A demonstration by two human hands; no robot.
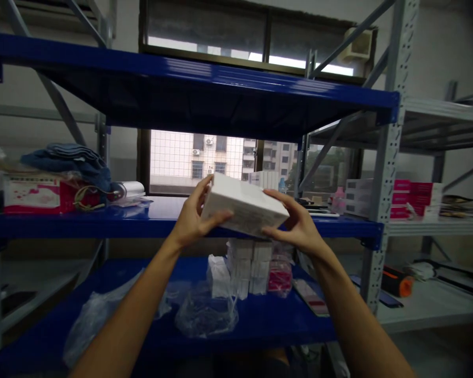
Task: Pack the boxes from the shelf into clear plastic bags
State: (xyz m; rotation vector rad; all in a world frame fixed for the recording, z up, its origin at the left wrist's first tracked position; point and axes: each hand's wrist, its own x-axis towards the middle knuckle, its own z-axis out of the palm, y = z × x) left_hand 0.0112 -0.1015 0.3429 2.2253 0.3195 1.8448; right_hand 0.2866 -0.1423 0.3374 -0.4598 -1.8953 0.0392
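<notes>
Between my two hands a white box (244, 202) is held up, tilted down to the right, in front of the middle blue shelf (163, 210). My left hand (197, 215) grips its left end, thumb along the near side. On the right end, my right hand (294, 220) has its fingers on top and its thumb on the near lower edge. Behind the box, a row of white boxes (268, 179) stands on the middle shelf, partly covered. Below it, several stacked white boxes (250, 265) sit on the lower blue shelf (276, 325).
Clear plastic bags (207, 315) and a pink package (279, 275) lie on the lower shelf. At left on the middle shelf are folded blue cloth (69, 163) and a red-and-white box (31, 194). A perforated grey upright (386, 184) stands right. The upper blue shelf (181, 71) hangs above.
</notes>
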